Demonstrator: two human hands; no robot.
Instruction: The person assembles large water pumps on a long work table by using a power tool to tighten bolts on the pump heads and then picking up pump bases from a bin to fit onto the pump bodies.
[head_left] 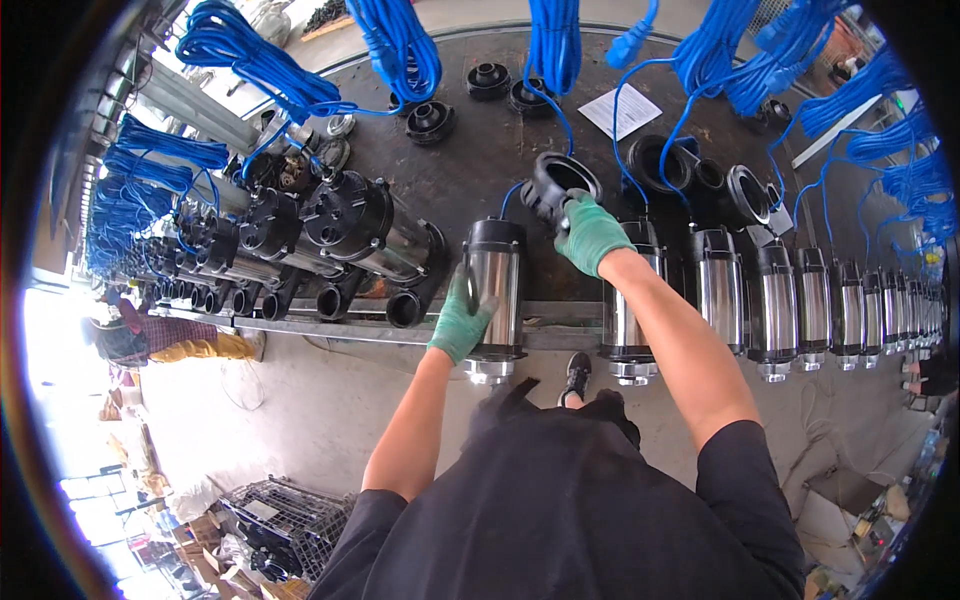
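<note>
My left hand [464, 318], in a green glove, grips the left side of a steel pump motor [498, 270] with black end caps. The motor lies across the table's near edge, its threaded metal end pointing toward me. Just beyond and to the right, my right hand [590, 234], also gloved, closes on the near rim of a black pump housing [545, 202] with a round opening. The housing is raised and tilted beside the motor's far end; its grasped edge is partly hidden by the glove. A blue cable runs from the motor's far end.
More steel motors [716, 285] line the edge to my right. Assembled pumps [372, 225] with black housings stand at left. Blue cable coils [555, 45] hang above the dark table [465, 165]. Black round parts [430, 122] and a paper sheet [620, 110] lie farther back.
</note>
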